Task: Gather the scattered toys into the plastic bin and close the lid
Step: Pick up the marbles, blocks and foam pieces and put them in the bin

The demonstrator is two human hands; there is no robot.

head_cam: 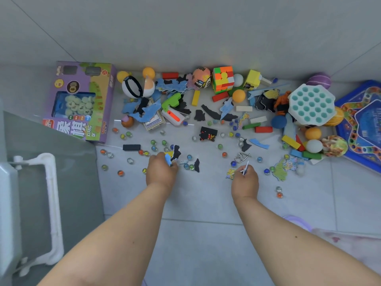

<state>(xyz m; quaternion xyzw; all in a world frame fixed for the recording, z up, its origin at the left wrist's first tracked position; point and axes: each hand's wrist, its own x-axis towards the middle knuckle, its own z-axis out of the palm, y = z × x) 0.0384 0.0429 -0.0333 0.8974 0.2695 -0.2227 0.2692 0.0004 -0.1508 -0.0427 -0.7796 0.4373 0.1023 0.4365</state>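
While both arms reach out over the tiled floor (206, 244), the left hand (161, 172) grips a bunch of flat puzzle pieces (173, 154), blue and black, and the right hand (245, 178) pinches one thin piece (246, 167) on edge. Marbles (120, 172) lie all around them. Blocks, balls and a cube (223, 79) crowd the far wall; the plastic bin (9, 203) stands near left.

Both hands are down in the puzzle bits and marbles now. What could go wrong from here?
1. The left hand already holds several flat puzzle pieces; adding more may loosen that grip and drop some.
2. Glass marbles lie loose around both hands, so a sweep could send them rolling across the floor tiles.
3. The right hand pinches only one thin piece, which could slip.
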